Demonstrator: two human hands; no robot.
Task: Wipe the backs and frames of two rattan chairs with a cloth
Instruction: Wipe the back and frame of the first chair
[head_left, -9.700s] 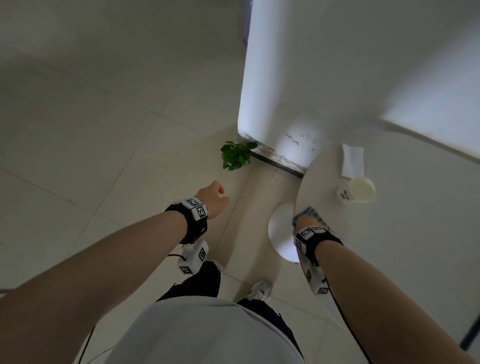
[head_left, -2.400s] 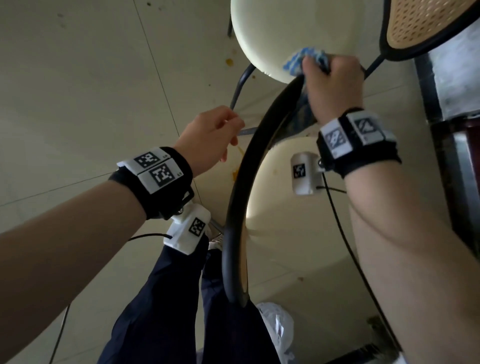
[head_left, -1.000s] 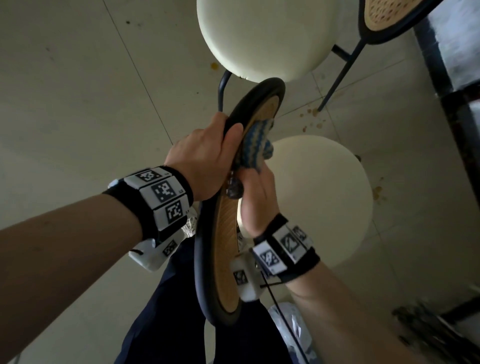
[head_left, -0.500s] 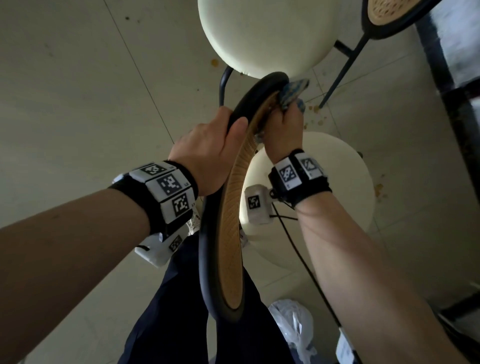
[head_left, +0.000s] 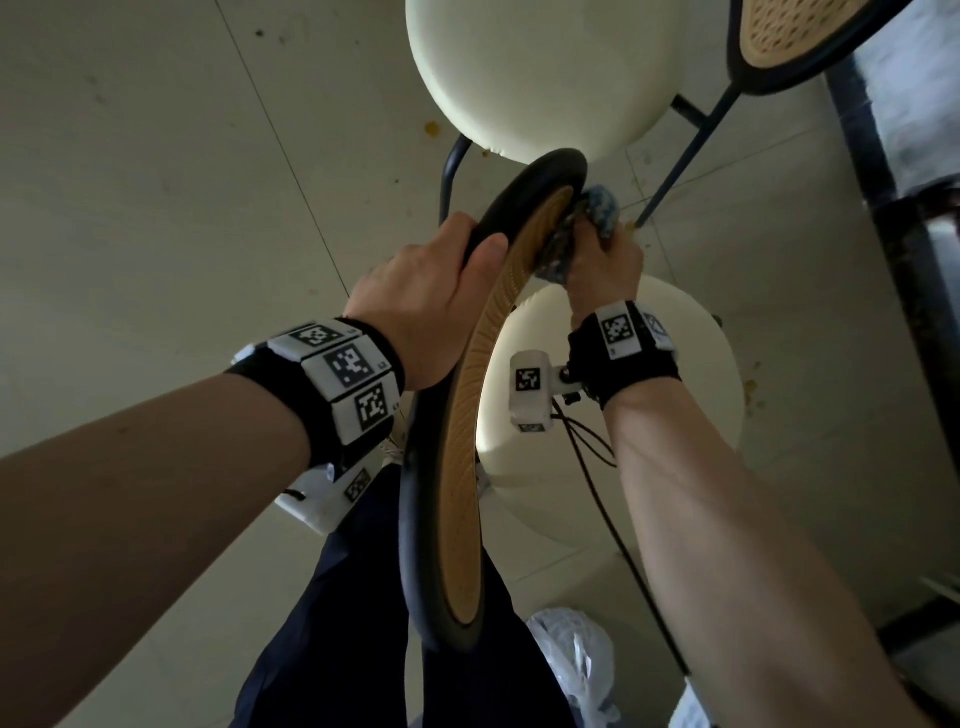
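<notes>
Wiping the back of the near rattan chair, close to its top end

The person's left hand (head_left: 426, 291) is clamped on the black frame (head_left: 415, 519) of the near chair, with the thumb over the rim, and it steadies the back. On the other side of the rim, the right hand (head_left: 605, 270) is closed around a bunched blue cloth (head_left: 602, 213) and presses it on the woven rattan panel (head_left: 462, 441), just beyond the left thumb. I judge that the first chair is in work and not finished: the long part of the panel and the frame toward the person's body looks not yet reached. The next move probably calls for drawing the cloth along the panel toward the body with even pressure while the left hand holds firm. The second chair (head_left: 779, 41) stands beyond both hands, untouched, for later.
</notes>
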